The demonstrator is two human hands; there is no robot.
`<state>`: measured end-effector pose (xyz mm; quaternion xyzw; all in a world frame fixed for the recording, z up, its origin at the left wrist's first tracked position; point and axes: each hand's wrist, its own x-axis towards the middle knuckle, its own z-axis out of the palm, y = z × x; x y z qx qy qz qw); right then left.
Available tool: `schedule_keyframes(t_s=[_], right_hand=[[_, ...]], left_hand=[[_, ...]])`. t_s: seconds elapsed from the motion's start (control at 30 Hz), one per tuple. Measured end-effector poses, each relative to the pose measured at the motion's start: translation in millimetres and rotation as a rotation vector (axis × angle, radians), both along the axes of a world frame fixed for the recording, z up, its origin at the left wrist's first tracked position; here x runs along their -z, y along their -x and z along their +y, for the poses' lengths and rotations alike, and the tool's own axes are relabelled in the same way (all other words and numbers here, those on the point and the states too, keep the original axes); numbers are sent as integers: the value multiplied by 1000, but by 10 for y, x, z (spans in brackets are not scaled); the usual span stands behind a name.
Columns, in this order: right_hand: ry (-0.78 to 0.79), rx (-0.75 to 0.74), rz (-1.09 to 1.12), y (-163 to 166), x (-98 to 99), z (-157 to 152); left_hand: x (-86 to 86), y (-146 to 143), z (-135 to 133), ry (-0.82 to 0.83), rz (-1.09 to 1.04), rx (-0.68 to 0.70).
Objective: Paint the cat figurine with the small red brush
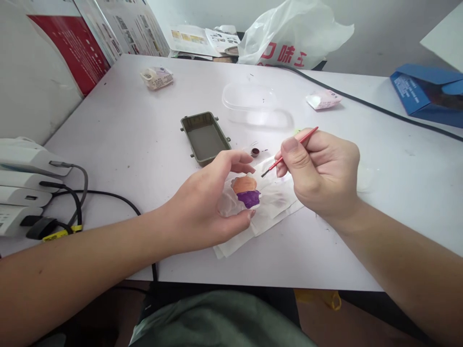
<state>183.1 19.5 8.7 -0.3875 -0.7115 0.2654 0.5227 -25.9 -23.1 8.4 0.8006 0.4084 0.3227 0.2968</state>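
My left hand [202,205] curves around a small cupcake-shaped piece [246,188], orange above and purple below with a pale scalloped edge. Its thumb is at the lower edge and its fingers are at the upper edge, seemingly steadying it. Under the piece lie crumpled white tissues [275,214]. In my right hand [318,168] a thin red paintbrush [289,153] is pinched between thumb and fingers. Its dark bristles point down, just right of the piece and apart from it. A tiny pot of dark paint [255,152] stands behind, between both hands.
An open olive-green box [206,137] lies behind my left hand, near a clear plastic tub [249,103]. Small packets [157,78] sit farther back. A black cable [347,94] crosses toward a blue carton [427,94]. Chargers and wires [32,188] crowd the left edge.
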Motion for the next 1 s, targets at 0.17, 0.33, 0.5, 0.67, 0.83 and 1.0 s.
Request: schedule_keyframes(t_s=[0.17, 0.33, 0.5, 0.67, 0.83, 1.0], right_hand=[[1, 22, 11, 2, -15, 14], [43, 27, 46, -7, -27, 37], [56, 35, 75, -13, -33, 45], [105, 39, 80, -8, -47, 33], [109, -112, 38, 13, -42, -14], [87, -216, -27, 42, -35, -65]], left_hand=[[5, 2, 2, 31, -45, 2], [11, 4, 9, 81, -52, 13], [1, 3, 23, 163, -93, 21], [-20, -14, 14, 209, -165, 49], [-23, -12, 2, 186, -121, 43], [-8, -16, 0, 156, -70, 28]])
